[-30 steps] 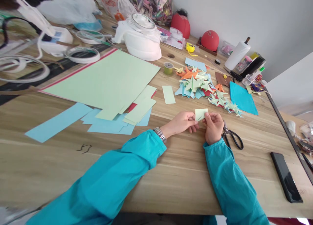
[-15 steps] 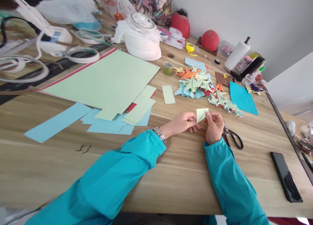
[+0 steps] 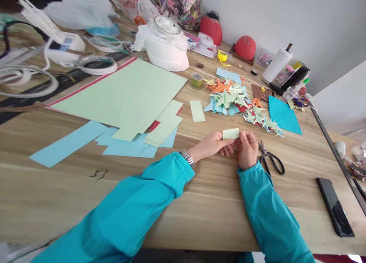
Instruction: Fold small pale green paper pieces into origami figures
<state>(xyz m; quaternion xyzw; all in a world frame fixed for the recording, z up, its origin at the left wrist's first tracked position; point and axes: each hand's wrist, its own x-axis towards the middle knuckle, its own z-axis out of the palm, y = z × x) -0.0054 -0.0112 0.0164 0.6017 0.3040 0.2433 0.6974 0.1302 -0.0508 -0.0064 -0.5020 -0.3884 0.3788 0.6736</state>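
Note:
A small piece of pale green paper [image 3: 230, 133] is pinched between my two hands just above the table. My left hand [image 3: 215, 143] grips its left end, thumb along the lower edge. At the other end, my right hand [image 3: 247, 149] holds it between thumb and fingers. Black-handled scissors [image 3: 272, 157] lie beside my right wrist. Beyond my hands is a heap of folded paper stars [image 3: 225, 97] in green, orange and blue. A loose green paper rectangle [image 3: 197, 110] lies to the left of that heap.
Large green sheets [image 3: 120, 97] and blue paper strips [image 3: 68, 142] spread over the left side. A phone [image 3: 335, 206] lies near the right edge. Farther back are a spool of thread [image 3: 196, 80], a turquoise sheet [image 3: 284, 114], a tape measure [image 3: 222, 55] and a red pincushion [image 3: 245, 47].
The green paper has turned from a squarish shape with a diagonal fold to a wider, lower rectangle and shifted slightly left. My left hand now grips it too.

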